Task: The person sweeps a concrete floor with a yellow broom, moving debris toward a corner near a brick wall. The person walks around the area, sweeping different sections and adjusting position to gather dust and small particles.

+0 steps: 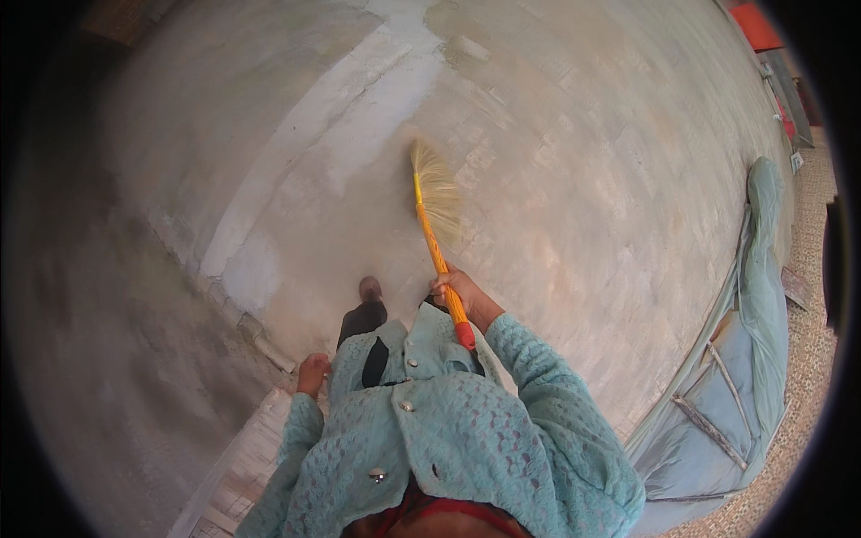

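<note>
A broom (434,247) with an orange and yellow handle and a fan of pale straw bristles is in my right hand (458,291). My fingers wrap round the lower handle, just above its red end cap. The bristles point away from me, over the brick and concrete ground (538,206). My left hand (313,372) hangs beside my left hip, with its fingers curled in. Whether anything is inside that curl is hidden.
On the right lies a grey-green plastic sheet (762,242) with sticks (708,431) on top, beside a woven mat (812,359). A pale raised strip (300,143) crosses the ground ahead. A brick edge (266,345) runs near my left side. My shoe (369,288) stands forward.
</note>
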A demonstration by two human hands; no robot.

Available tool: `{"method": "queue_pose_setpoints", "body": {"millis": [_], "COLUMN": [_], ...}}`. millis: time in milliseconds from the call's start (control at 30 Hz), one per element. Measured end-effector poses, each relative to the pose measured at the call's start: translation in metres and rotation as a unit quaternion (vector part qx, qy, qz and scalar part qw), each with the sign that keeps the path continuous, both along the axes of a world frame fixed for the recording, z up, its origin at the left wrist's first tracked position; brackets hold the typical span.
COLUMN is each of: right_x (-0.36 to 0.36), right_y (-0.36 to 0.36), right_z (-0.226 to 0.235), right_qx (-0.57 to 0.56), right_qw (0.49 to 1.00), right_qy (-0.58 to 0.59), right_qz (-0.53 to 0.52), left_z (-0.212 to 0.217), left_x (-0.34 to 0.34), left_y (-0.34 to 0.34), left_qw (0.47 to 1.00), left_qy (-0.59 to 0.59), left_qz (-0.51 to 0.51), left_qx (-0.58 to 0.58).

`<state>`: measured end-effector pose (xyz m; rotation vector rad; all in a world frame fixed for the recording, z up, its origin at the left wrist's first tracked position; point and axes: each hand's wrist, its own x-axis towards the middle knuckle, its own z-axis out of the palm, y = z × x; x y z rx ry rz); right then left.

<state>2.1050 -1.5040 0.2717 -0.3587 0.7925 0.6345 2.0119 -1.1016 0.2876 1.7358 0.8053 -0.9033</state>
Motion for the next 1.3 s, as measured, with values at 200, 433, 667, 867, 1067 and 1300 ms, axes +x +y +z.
{"method": "queue_pose_setpoints", "body": {"millis": [200,433,667,867,1067,1300], "right_x": [0.045,0.086,0.155,0.229,0.290,0.323], "right_y": [-0.019,-0.010,-0.009,0.014,0.002,-0.044], "right_z": [0.035,0.063,0.039,0.054,0.105,0.117], "right_qx": [0.019,-0.221,-0.136,0.091,0.078,-0.038], "right_qw": [0.991,0.958,0.970,0.987,0.989,0.975], "right_qy": [-0.088,-0.088,0.008,-0.037,-0.092,-0.043], "right_qz": [0.098,0.158,0.199,0.125,0.089,0.214], "left_z": [0.013,0.004,-0.073,-0.089,-0.064,-0.041], "left_x": [-0.024,-0.071,-0.036,0.074,0.135,0.099], "left_y": [0.001,0.004,-0.023,-0.049,-0.034,-0.069], "left_qw": [0.997,0.986,0.993,0.989,0.967,0.907], "left_qy": [-0.046,-0.012,0.065,-0.088,-0.137,-0.068], "left_qz": [0.048,0.136,0.093,0.116,0.213,0.410], "left_qx": [0.040,0.093,0.022,-0.015,-0.036,0.066]}}
